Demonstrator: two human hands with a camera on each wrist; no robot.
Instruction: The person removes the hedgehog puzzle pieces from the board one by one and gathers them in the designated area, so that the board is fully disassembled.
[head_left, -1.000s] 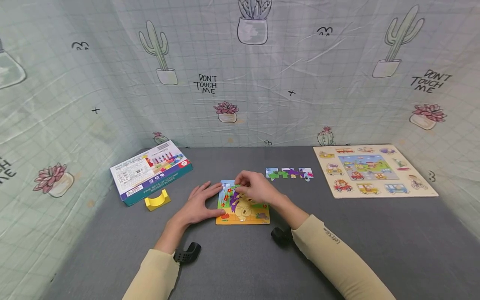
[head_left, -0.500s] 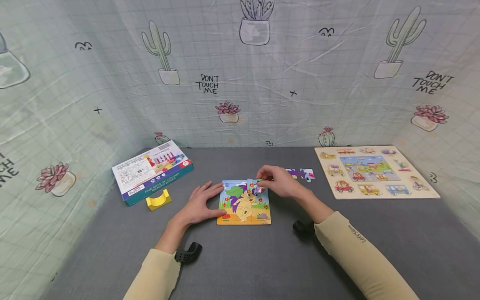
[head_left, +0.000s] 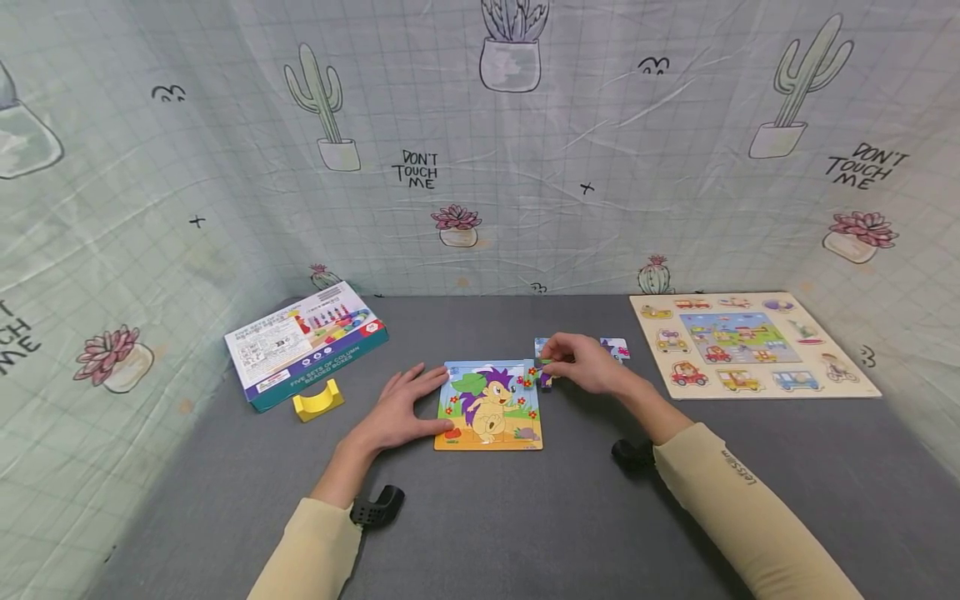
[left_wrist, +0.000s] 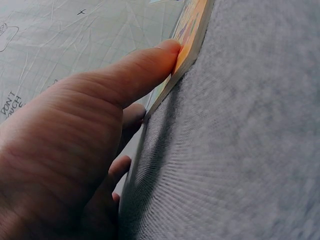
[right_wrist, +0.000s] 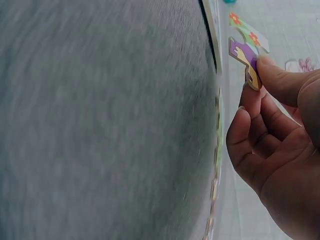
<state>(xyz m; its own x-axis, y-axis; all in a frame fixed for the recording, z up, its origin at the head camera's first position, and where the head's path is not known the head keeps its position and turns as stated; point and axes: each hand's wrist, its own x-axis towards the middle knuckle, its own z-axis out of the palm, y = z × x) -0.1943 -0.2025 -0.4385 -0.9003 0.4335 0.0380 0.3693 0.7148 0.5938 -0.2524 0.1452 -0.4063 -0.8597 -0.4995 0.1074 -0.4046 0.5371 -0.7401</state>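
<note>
A square hedgehog jigsaw puzzle lies in the middle of the table in the head view. My left hand rests at its left side, thumb on the orange lower-left corner and fingers spread along the edge. Just off the puzzle's upper right corner, my right hand holds a jigsaw piece between thumb and fingers. Purple, green and red flowers mark that piece, which is tilted above the table. Behind the right hand lie loose jigsaw pieces, partly hidden by it.
At the back left stands a bead-set box, a yellow curved block in front of it. A wooden picture board with vehicle shapes lies at the right. Printed fabric hangs behind the grey table.
The right hand has moved right, from over the puzzle's upper part to beyond its right edge, carrying a piece. More of the hedgehog picture shows. The left hand has stayed put.
</note>
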